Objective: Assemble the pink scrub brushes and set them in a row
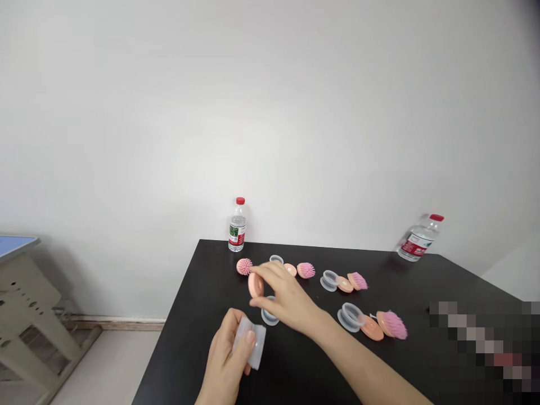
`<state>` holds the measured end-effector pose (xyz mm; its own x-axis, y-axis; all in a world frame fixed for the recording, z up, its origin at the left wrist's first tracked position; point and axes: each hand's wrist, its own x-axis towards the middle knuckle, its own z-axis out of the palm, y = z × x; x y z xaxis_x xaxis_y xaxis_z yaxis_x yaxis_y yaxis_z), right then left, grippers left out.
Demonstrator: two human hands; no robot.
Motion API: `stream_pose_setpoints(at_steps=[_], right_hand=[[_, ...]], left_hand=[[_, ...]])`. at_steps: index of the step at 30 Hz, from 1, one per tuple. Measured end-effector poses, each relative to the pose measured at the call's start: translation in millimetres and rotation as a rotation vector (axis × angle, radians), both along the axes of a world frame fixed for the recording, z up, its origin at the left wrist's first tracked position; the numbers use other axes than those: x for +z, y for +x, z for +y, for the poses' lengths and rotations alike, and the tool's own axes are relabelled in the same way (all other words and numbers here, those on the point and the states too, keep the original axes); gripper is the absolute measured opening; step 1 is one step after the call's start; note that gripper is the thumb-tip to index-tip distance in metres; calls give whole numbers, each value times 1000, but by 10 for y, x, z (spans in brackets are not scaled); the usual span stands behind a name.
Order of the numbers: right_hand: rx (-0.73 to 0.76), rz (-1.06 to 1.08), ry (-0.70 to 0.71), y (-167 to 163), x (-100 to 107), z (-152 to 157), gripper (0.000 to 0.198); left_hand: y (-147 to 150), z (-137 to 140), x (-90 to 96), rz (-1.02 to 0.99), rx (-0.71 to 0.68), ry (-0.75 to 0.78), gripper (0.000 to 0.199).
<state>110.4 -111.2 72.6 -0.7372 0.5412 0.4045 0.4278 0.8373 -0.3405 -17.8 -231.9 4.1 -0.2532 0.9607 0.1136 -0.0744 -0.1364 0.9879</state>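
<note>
My left hand (pixel 225 357) grips a small translucent whitish packet (pixel 258 347) near the table's front left, thumb across its face. Between the thumb and fingertips of my right hand (pixel 291 298) is a peach round disc (pixel 253 286), tilted on edge above the table. Beneath that hand a clear flanged plastic ring (pixel 270 318) is partly covered. Just beyond the disc lies a pink bristled brush head (pixel 244 266). Behind the right hand are another brush head (pixel 306 270), a peach disc (pixel 290 270) and a clear ring (pixel 276 259).
On the black table (pixel 177 337), two more sets of ring, disc and brush head lie to the right, including a clear ring (pixel 351 317) and brush head (pixel 392 324). Water bottles stand at the back left (pixel 237 228) and lean at the back right (pixel 421 239), by the wall.
</note>
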Motion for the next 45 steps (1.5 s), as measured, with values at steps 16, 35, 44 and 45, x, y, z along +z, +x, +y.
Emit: stream_pose_setpoints(at_steps=[16,35,44,45], right_hand=[[-156,-743,46,-1377,-276,896,31],[-111,-147,5,-400,-209,426,51],[-110,353,122,656,-706,-149,23],[-108,383,139,685,-745,-162,22]], left_hand=[[-26,5,21,191,70,-19,23],[-320,143,-35,481,326,57,31],[-731,567,-51,619,361,-141,39],[-798,655,-58,637,363,-172,37]])
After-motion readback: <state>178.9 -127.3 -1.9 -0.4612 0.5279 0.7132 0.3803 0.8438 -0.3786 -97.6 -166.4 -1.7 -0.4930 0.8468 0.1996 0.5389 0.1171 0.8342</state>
